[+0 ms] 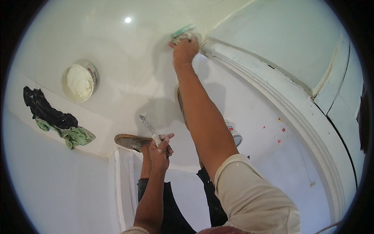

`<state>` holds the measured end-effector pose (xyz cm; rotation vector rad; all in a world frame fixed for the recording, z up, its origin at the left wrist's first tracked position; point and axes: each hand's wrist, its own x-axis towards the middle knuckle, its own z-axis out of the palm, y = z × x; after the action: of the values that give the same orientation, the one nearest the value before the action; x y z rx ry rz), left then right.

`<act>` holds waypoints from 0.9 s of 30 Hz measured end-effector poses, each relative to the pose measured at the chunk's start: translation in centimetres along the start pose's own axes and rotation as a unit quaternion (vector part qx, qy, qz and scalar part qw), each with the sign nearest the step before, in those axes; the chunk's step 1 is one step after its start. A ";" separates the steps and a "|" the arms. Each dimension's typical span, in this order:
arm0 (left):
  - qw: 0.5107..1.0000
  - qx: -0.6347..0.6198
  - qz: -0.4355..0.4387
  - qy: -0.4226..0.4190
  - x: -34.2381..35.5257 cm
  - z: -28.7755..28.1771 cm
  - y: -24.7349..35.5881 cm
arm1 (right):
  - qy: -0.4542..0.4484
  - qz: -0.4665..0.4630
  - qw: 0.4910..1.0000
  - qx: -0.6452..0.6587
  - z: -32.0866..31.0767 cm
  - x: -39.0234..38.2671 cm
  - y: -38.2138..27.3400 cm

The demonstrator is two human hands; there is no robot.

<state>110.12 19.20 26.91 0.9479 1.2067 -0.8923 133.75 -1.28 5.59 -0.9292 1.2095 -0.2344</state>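
My right hand [186, 50] reaches far ahead and grips a green-edged putty spreader [182, 31] smeared with whitish paste. The spreader is slightly blurred and lies against the pale surface, close to the end of the white moulding [249, 72]. Lower down, my left hand [159, 152] is closed around the handle of a paste-crusted putty knife [147, 123], its blade pointing away from me. Off to the left stands a round tub [94, 76] holding white putty [80, 84].
A black cloth [46, 111] and a green cloth [78, 136] lie at the far left. Partly behind my right forearm is a can [237, 138]. My brown shoe [134, 142] stands near the left hand. Small red scraps [283, 130] lie at the right, inside the curved moulding.
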 end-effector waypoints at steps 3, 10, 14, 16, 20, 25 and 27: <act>1.000 -0.006 0.006 0.001 0.1 -0.2 0.1 | 0.067 -0.017 0.992 0.105 -0.3 0.0 -0.8; 1.000 -0.002 -0.005 -0.007 -0.2 -0.2 -0.5 | -0.111 -0.008 0.994 0.022 0.7 -0.5 -1.5; 1.000 -0.019 -0.001 -0.008 0.0 -0.6 -0.4 | 0.006 -0.017 0.993 0.121 -0.7 0.2 -1.8; 0.999 -0.036 0.005 -0.014 0.0 -0.7 -0.4 | 0.080 -0.059 0.995 -0.020 -1.1 1.0 -1.5; 1.000 -0.013 0.007 -0.005 -0.2 -0.7 -0.5 | -0.157 -0.162 0.938 -0.262 -0.5 2.7 0.1; 0.999 0.002 0.033 -0.002 -0.3 -1.0 -0.4 | -0.118 -0.244 0.877 -0.396 -1.9 5.2 -0.6; 1.000 -0.007 0.024 0.005 -0.2 -1.5 -0.6 | -0.104 -0.249 0.880 -0.390 -3.2 6.2 -1.6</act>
<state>109.00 20.39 26.92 0.9669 1.1916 -0.8401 133.80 -7.64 2.23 -1.9278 0.8305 -0.0370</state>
